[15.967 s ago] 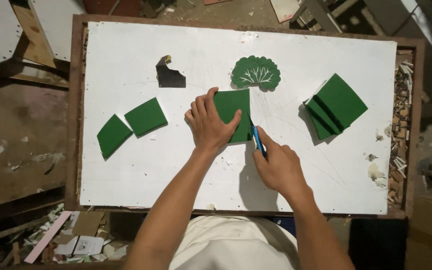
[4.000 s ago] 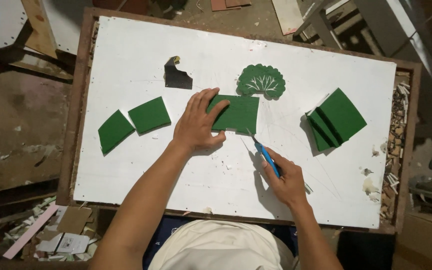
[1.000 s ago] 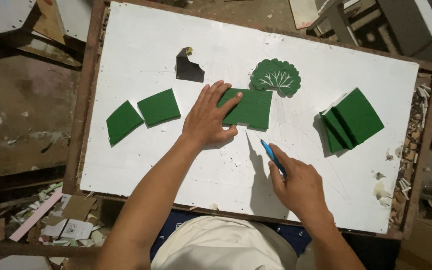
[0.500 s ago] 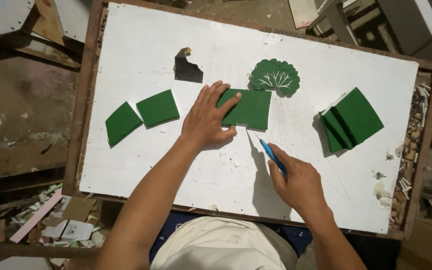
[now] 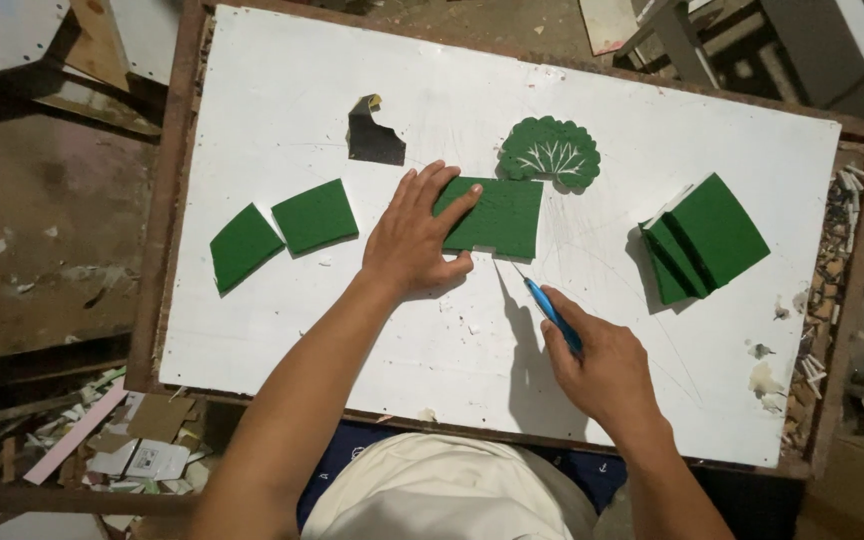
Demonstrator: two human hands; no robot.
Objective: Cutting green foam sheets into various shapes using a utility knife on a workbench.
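Left hand (image 5: 414,235) fingers spread, pinning green piece (image 5: 492,216) flat; right hand (image 5: 602,365) fingers clamping blue knife (image 5: 552,312); advising blade staying clear of thumb.

flat green sheet (image 5: 497,217), blue knife (image 5: 550,310)

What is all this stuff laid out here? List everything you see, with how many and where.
board: one, white, fills the middle, in a brown wooden frame
foam piece under hand: one, green, centre
loose foam pieces: two, green, left side of the board
foam stack: one pile, green, right side
leaf-shaped cutout: one, green with pale veins, above centre
dark scrap: one, black, upper left of centre
knife: one, blue handle, tip near the centre piece's lower edge
left hand: flat on the centre piece
right hand: grip on the knife
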